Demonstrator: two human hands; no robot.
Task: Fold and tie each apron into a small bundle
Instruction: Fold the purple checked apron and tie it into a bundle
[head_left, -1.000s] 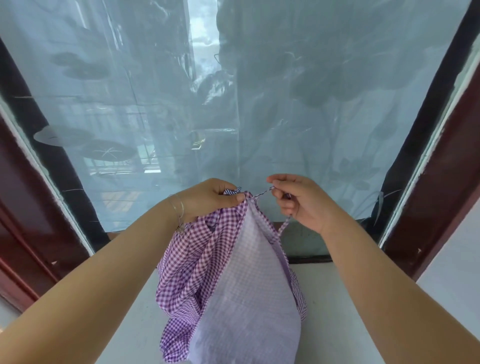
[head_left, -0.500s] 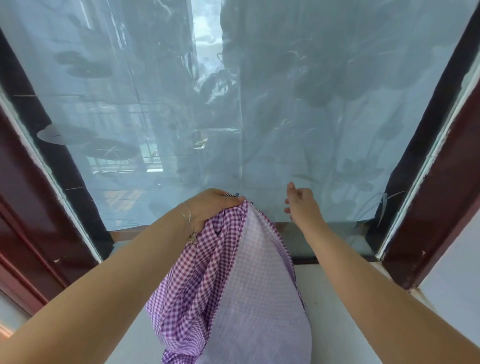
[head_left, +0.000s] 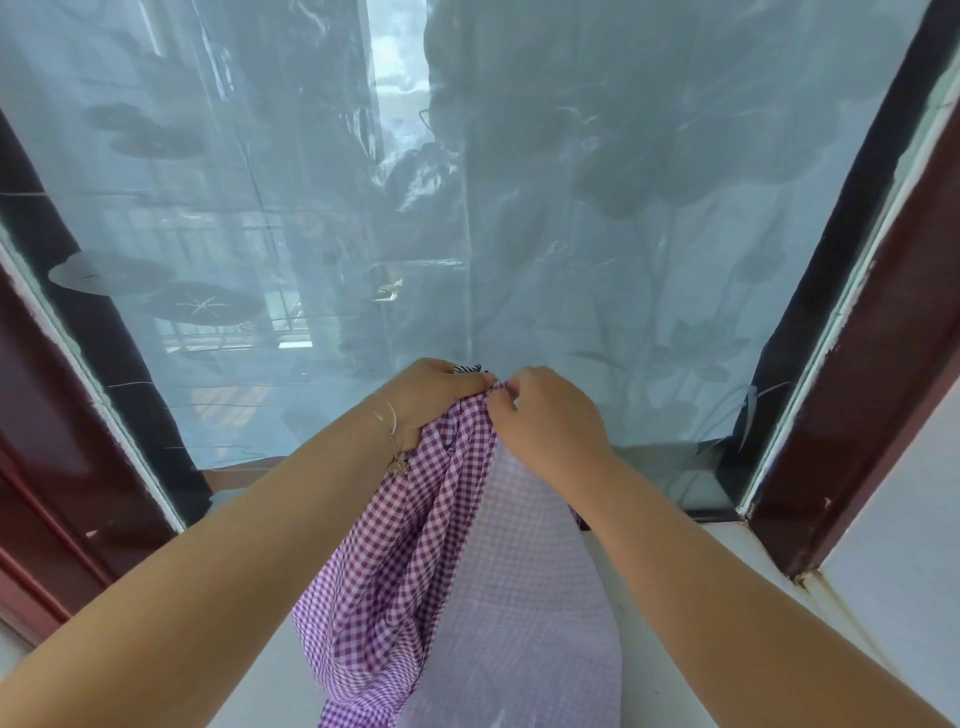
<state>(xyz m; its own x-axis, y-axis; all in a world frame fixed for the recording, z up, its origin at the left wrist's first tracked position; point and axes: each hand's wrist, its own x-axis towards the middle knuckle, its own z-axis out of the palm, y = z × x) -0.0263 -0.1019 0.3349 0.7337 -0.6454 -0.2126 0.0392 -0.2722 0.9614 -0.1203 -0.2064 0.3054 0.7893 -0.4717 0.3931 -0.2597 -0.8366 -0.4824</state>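
A purple-and-white gingham apron (head_left: 415, 582) hangs in the air in front of me, its paler inner side facing right. My left hand (head_left: 426, 400) grips the gathered top of the apron. Right beside it, my right hand (head_left: 545, 415) pinches the same top edge with thumb and fingers. The two hands touch at the apron's peak. The apron's strings are hidden from view.
A window with a pale translucent curtain (head_left: 467, 208) fills the view ahead. Dark red frames (head_left: 857, 389) stand at both sides. A white sill (head_left: 649, 597) lies below the hanging cloth.
My right hand let go of the string, opened and reached out, then came back left and took hold of the apron's top beside my left hand.
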